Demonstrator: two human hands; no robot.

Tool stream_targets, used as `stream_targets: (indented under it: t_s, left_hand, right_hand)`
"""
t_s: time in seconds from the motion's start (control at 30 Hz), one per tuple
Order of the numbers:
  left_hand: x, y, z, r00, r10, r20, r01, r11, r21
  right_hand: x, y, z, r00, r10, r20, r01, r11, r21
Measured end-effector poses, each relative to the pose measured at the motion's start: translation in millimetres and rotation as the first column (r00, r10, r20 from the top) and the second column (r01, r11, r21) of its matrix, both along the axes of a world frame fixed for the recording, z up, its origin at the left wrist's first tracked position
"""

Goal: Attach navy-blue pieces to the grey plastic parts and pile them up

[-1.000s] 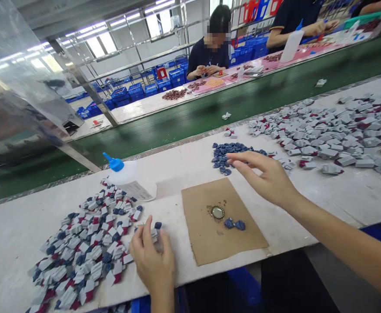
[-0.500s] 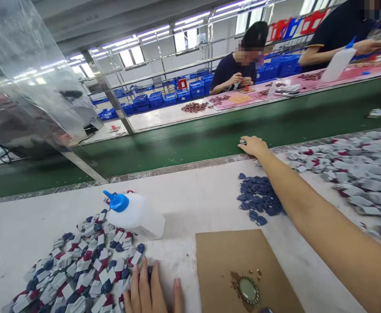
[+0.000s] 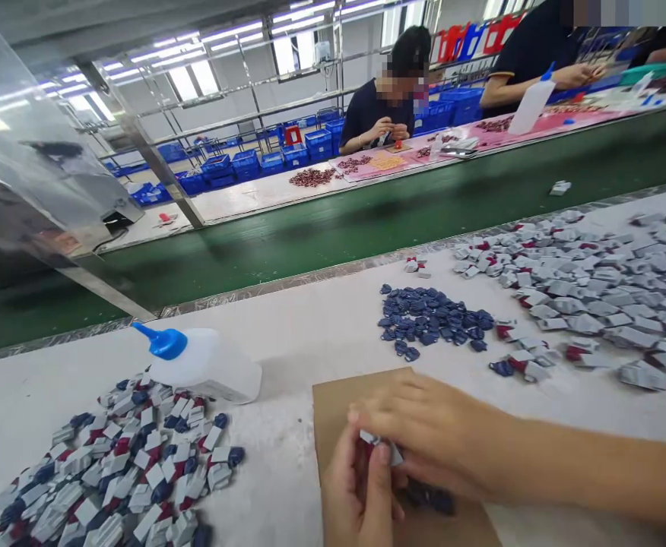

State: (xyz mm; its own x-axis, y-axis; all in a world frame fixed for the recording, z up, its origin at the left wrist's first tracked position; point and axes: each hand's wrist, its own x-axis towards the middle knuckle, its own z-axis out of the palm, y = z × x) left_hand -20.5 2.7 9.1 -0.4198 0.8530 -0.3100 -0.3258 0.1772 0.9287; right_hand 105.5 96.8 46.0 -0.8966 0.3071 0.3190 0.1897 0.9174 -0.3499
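Observation:
My left hand is closed on a small grey-and-red plastic piece, its thumb pressed against the near side. Over the top of it comes my right hand, fingers bent around the same piece and slightly blurred; its fingertips are partly hidden. Both hands are above a brown cardboard sheet. Beneath my right hand, a few dark blue pieces show on the sheet. Beyond the hands lies a heap of dark blue plastic pieces.
At left, a white bottle with a blue nozzle leans by a pile of grey, red and blue pieces. More grey-and-red pieces spread at right. A green conveyor belt crosses behind; a co-worker sits beyond it.
My right hand has come back from the belt's edge to the cardboard. My left hand has moved right from beside the left pile, and the two now meet at the grey-and-red piece.

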Motion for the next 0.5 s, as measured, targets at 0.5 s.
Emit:
stream_targets:
  t_s: [0.5]
  left_hand:
    - [-5.4,-60.9,14.9,0.92,0.147,0.364,-0.125,0.989,-0.083]
  right_hand:
    - [52.8,51.1,-62.2,0.722,-0.631,0.284,0.552,0.773,0.313]
